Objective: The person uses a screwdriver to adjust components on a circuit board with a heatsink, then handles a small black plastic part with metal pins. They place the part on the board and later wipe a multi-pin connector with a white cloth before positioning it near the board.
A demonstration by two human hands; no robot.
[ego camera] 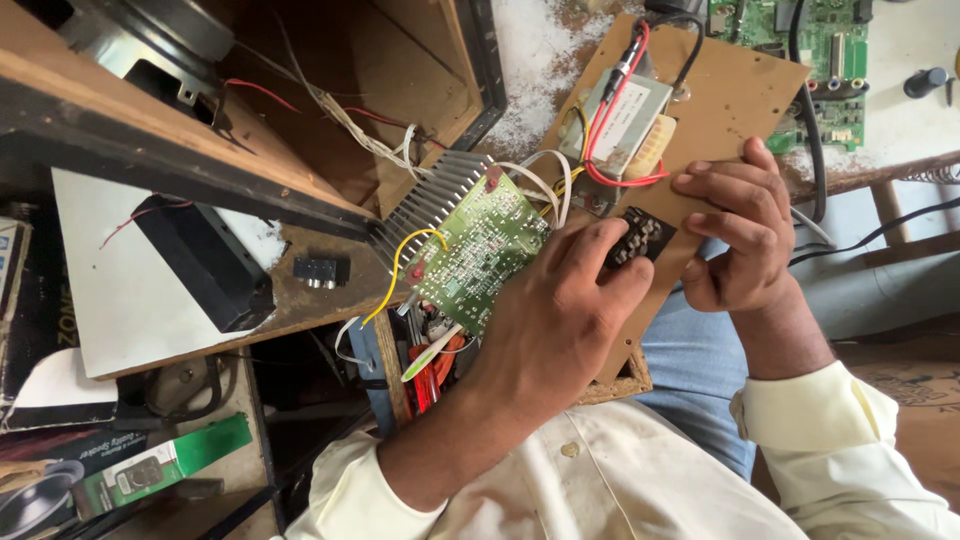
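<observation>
Circuit board on the brown panel

Circuit board sits against the brown panel across my lap. My left hand presses on it, fingers together; my right hand grips the panel's edge. A slip could tug the red wires loose.

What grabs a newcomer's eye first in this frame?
Centre frame, the green circuit board with its finned grey heatsink stands out, the left hand lying against its edge. To its right, the right hand steadies a brown board that carries a metal-cased transformer looped with red wires. At upper left, an open wooden speaker cabinet fills the background.
</observation>
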